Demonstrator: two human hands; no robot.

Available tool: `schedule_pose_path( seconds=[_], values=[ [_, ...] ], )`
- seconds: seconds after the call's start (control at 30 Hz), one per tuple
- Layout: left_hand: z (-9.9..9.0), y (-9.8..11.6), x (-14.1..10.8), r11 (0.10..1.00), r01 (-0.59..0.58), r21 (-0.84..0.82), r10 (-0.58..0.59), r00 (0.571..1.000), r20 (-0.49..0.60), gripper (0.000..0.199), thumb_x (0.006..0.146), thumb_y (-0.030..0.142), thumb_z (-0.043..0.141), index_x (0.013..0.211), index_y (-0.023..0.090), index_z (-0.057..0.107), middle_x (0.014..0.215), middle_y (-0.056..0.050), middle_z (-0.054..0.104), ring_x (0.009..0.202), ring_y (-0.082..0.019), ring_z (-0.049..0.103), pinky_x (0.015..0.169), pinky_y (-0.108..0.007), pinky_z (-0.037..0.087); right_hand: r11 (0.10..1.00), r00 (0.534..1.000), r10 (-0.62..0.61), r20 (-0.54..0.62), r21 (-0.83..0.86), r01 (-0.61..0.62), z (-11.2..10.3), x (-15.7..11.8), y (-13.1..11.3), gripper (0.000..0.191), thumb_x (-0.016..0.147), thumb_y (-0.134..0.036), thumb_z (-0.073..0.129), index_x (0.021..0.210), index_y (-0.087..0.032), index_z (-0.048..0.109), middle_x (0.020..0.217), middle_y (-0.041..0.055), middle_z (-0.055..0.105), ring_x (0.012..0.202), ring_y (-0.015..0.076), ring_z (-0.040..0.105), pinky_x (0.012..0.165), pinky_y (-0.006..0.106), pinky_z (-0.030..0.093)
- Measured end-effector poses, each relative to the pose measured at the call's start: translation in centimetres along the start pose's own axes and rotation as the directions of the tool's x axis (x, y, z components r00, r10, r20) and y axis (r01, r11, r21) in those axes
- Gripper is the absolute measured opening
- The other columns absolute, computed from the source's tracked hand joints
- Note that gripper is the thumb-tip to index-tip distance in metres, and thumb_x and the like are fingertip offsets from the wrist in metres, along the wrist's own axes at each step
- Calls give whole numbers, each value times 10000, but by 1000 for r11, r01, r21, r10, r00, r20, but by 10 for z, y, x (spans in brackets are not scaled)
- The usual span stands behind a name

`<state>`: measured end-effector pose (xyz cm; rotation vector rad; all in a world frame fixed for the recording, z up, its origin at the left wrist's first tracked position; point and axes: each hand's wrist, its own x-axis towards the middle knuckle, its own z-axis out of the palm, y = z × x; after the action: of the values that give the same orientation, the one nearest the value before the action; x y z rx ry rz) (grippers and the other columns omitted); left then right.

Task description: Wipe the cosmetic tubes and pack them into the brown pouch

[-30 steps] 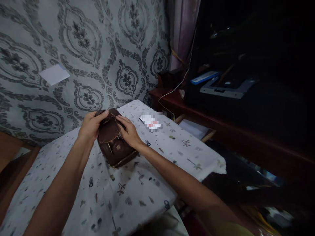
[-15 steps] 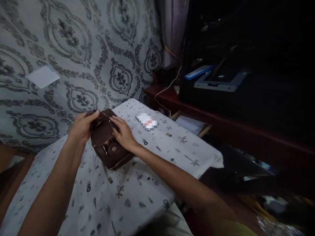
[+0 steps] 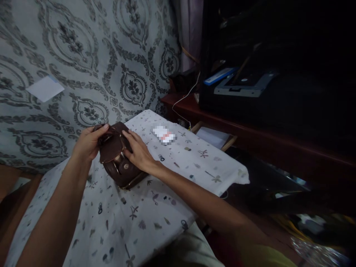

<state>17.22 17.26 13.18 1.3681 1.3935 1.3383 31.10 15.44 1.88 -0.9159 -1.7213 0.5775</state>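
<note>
A small dark brown handbag (image 3: 111, 151) with gold-coloured zips and a round stud stands on the patterned white tablecloth (image 3: 109, 222). At its upper left, my left hand (image 3: 86, 144) is closed round the handle area, thumb lying over the top. My right hand (image 3: 140, 152) grips the right side, its fingers along the far part and its thumb at the edge of the front flap. What lies beneath both palms is hidden. Right of the bag lies a phone-like flat object (image 3: 164, 134), its face blurred out.
Behind the table rises a patterned wall (image 3: 91, 55) with a white card (image 3: 45, 89) on it. To the right are an open drawer (image 3: 213, 137) with pale contents, a white cable (image 3: 185, 97) and a large dark glossy screen (image 3: 278, 55).
The whole view has shifted slightly, so things sit a little further left. Both hands stay on the handbag in nearly the same places.
</note>
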Motion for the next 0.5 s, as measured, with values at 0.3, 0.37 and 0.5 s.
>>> schedule_pose_path(
  seconds=[0.3, 0.37, 0.5],
  values=[
    [1, 0, -12, 999, 7, 45, -9, 999, 38, 470, 414, 477, 952, 654, 148, 717, 649, -12, 703, 570, -126, 605, 545, -223, 524, 999, 996, -30, -85, -19, 28, -5, -15, -12, 784, 827, -83, 527, 1567, -177, 288, 1471, 163, 525, 1390, 281, 500, 1141, 476, 474],
    [2, 1, -17, 996, -18, 93, 14, 999, 46, 481, 422, 503, 944, 658, 152, 715, 628, -2, 684, 544, -120, 578, 513, -220, 496, 999, 994, -39, -99, -21, 37, -3, -15, -10, 756, 828, -93, 510, 1554, -157, 309, 1456, 163, 547, 1389, 276, 500, 1155, 475, 460],
    [6, 4, -28, 973, -97, 208, 83, 993, 79, 458, 489, 525, 916, 657, 147, 719, 574, 14, 631, 504, -97, 513, 468, -198, 419, 999, 992, -37, -120, -13, 36, 2, -14, -2, 699, 837, -166, 522, 1511, -76, 360, 1481, 207, 529, 1411, 296, 477, 1194, 483, 415]
  ],
)
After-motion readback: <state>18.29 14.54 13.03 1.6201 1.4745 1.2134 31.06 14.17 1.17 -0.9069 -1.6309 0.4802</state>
